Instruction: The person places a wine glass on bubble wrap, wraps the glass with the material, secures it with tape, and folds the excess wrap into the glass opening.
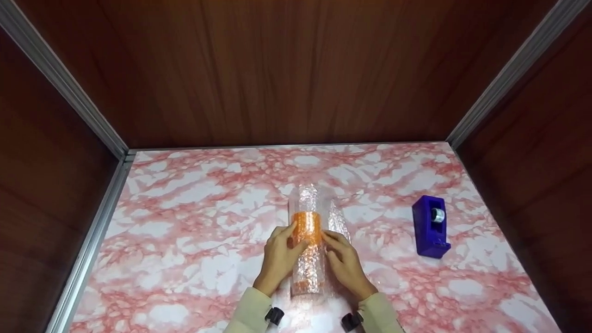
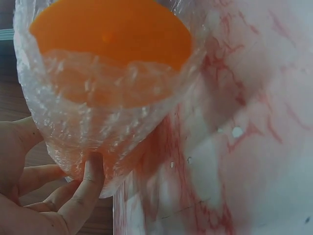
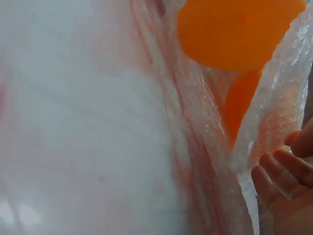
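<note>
In the head view an orange round-ended object [image 1: 306, 224] lies lengthwise on the table in bubble wrap [image 1: 309, 266]. Its round orange end [image 2: 112, 34] faces the left wrist camera. My left hand [image 1: 280, 256] holds the wrapped bundle from the left, its thumb on top and the other fingers at the side. On the right side, my right hand [image 1: 344, 261] pinches the loose edge of the wrap between thumb and fingers. The right wrist view shows that sheet [image 3: 283, 103] raised beside the orange end [image 3: 239, 34]. What kind of object it is cannot be told.
A blue tape dispenser [image 1: 430, 226] with a roll of clear tape stands right of the bundle. The red-and-white marbled tabletop [image 1: 185, 240] is bounded by brown wood panels [image 1: 286, 74] and grey metal rails [image 1: 90, 115] at the back and sides.
</note>
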`<state>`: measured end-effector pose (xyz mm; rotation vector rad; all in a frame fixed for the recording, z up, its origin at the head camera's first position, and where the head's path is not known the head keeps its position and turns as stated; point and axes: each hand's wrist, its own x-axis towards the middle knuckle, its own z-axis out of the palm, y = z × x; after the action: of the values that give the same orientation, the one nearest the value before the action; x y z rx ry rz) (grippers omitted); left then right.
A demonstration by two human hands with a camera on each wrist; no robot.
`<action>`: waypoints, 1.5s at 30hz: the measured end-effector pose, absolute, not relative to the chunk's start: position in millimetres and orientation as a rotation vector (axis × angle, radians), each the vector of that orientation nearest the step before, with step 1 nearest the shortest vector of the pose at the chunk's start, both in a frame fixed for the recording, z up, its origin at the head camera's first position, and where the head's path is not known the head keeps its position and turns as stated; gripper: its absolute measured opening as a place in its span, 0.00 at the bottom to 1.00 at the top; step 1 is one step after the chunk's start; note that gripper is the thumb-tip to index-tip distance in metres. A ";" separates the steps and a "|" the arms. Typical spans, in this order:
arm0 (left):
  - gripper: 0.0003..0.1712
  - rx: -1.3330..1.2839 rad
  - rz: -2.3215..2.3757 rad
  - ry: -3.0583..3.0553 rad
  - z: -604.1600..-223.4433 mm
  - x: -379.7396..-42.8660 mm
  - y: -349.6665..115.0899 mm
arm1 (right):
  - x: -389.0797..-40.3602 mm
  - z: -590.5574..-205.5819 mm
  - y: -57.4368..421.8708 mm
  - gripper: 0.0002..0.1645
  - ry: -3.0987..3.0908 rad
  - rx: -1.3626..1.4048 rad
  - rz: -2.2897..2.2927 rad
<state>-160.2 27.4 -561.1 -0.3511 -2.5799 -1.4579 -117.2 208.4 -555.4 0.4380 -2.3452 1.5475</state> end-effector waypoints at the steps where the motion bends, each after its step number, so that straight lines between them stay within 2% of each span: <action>1: 0.36 -0.354 -1.459 -2.584 -561.5 -159.2 27.2 | -116.6 -555.0 208.4 0.28 -2.349 0.437 1.514; 14: 0.35 -0.358 -1.458 -2.604 -559.0 -159.0 23.9 | -112.6 -554.7 208.5 0.34 -2.403 0.461 1.458; 20: 0.22 -0.395 -1.548 -2.516 -557.5 -158.1 21.3 | -111.1 -557.6 207.2 0.35 -2.349 0.477 1.504; 23: 0.19 -0.409 -1.542 -2.500 -558.2 -157.4 19.0 | -109.1 -560.3 206.0 0.35 -2.327 0.474 1.539; 34: 0.23 -0.385 -1.636 -2.504 -559.1 -157.8 12.3 | -105.7 -562.7 203.9 0.36 -2.345 0.424 1.618; 39: 0.23 -0.392 -1.611 -2.524 -559.4 -159.0 11.5 | -106.8 -565.8 203.7 0.36 -2.327 0.469 1.516; 45: 0.23 -0.396 -1.624 -2.527 -562.9 -158.9 12.0 | -105.1 -567.0 205.8 0.35 -2.340 0.432 1.636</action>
<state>-158.9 12.0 -562.9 -0.3962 -2.5268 -1.6244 -105.1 205.8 -567.0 0.4320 -2.3402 1.6361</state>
